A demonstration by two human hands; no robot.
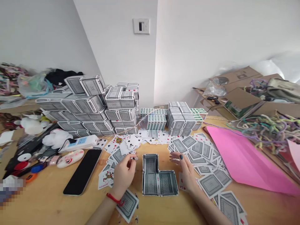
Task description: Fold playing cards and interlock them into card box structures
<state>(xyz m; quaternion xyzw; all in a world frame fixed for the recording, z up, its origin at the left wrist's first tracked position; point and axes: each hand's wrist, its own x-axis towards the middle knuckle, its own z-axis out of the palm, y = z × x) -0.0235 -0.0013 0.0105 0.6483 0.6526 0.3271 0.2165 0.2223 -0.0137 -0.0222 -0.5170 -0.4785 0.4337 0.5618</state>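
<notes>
White walls meet in a corner behind a wooden table, and it is crowded out there: stacked card cubes bank up along the back, and loose cards fan out face up and face down across the middle. Dead centre sits the L-shaped card block, patterned backs outward, open at the top, flat on the wood. The left hand is just beside its left wall, a red bracelet on the wrist, fingertips pinched shut on a small pale piece; what that piece is, I cannot tell. Over on the other side the right hand lies open, fingers stretched out flat over the scattered cards, close to the block's right wall but not gripping anything. A single card lies under the left wrist. Off to the left, a dark phone rests screen up. To the right, a pink paper sheet spreads wide, with tangled pipe cleaners and cardboard boxes beyond it.
</notes>
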